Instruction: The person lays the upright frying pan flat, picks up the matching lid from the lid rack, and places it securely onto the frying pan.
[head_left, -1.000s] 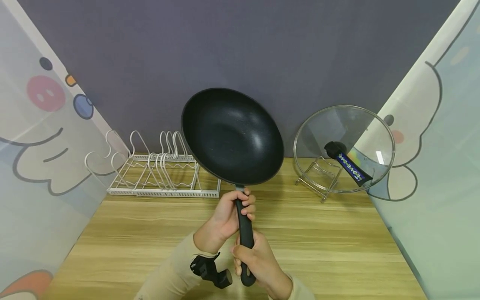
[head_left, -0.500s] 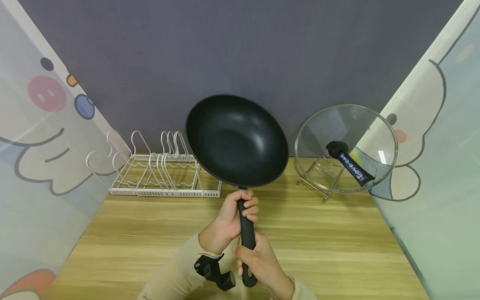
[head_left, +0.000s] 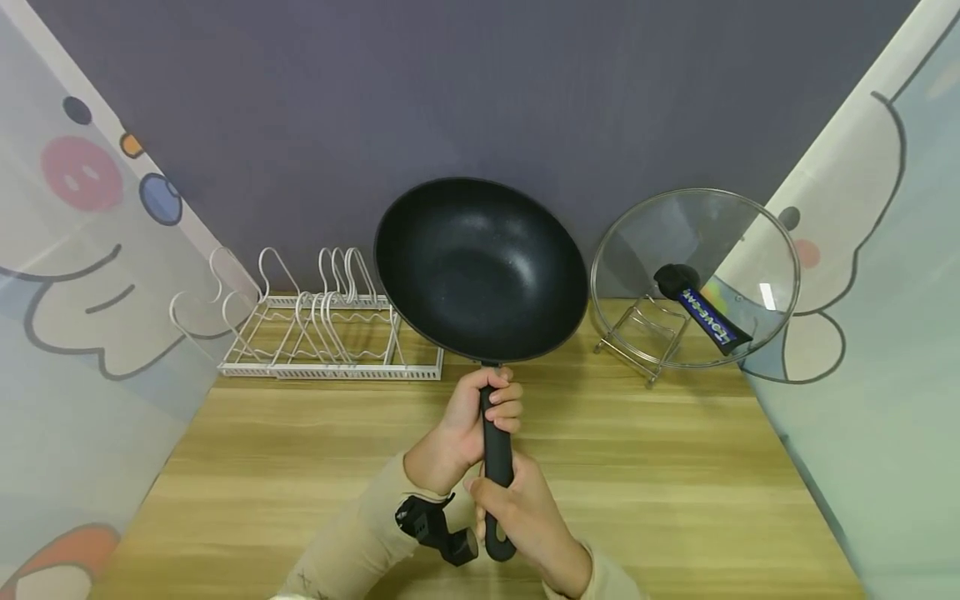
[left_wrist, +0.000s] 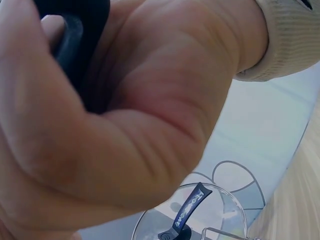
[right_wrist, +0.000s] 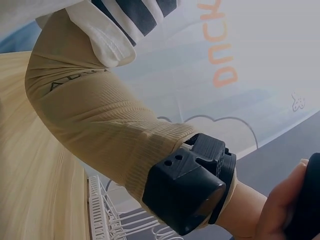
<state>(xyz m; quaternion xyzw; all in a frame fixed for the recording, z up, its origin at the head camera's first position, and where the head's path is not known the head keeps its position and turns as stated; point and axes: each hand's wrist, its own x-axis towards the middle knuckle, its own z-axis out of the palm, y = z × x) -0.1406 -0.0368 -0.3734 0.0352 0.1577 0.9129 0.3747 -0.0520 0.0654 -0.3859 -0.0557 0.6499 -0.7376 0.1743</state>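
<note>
**You held the black pan [head_left: 480,279] in both hands**

Closest to you, beige sleeves [head_left: 356,533] covered your forearms, and a black wrist camera [head_left: 431,525] was strapped at your left cuff. Your right hand [head_left: 521,504] was closed round the pan's black handle [head_left: 498,454] near its end, the thumb laid across it and the hanging hole showing just beyond your grip. Your left hand [head_left: 472,417] was curled round the same handle farther up, just below the bowl, with its fingers wrapped over the right side.

Ahead of your hands, the pan's bowl was held up over the desk [head_left: 300,467], tilted so its dark inside faced you. It hid part of the right end of a white wire rack [head_left: 330,373], which stood at the back left of the desk. At the back right, a glass lid [head_left: 723,233] leaned in a small metal stand [head_left: 626,360], its dark handle toward you.

Farthest off rose a grey wall [head_left: 480,83], with cartoon-printed panels [head_left: 75,242] at either side.
</note>
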